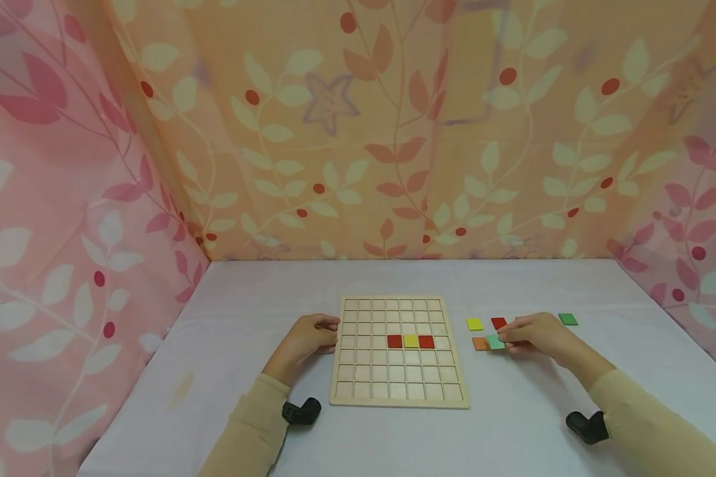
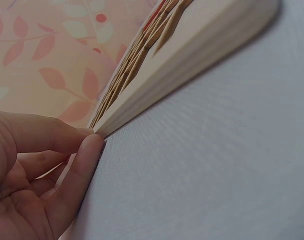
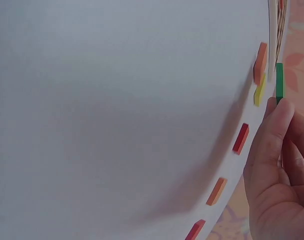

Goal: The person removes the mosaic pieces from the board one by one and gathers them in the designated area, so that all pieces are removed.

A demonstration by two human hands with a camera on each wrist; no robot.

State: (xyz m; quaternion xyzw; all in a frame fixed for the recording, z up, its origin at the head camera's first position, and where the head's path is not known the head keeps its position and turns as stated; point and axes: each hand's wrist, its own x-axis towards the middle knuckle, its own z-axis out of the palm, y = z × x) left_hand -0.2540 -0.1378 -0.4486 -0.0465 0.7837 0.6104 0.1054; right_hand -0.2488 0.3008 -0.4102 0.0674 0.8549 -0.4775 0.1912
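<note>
A square wooden grid board (image 1: 372,372) lies on the white table, with two red tiles (image 1: 395,341) and a yellow tile (image 1: 411,341) side by side in one row. My left hand (image 1: 306,339) is at the board's left edge; the left wrist view shows the thumb and index finger (image 2: 42,132) pinching that edge. Right of the board, my right hand (image 1: 537,336) pinches a green tile (image 3: 279,80) between thumb and fingertips. In the head view this tile overlaps an orange tile (image 1: 479,344) lying on the table.
Another yellow tile (image 1: 474,324) and a red tile (image 1: 498,323) lie right of the board. A darker green tile (image 1: 568,319) sits beyond my right hand. More orange (image 3: 216,191) and red tiles (image 3: 195,230) show in the right wrist view. Patterned cloth (image 1: 394,132) hangs behind the table.
</note>
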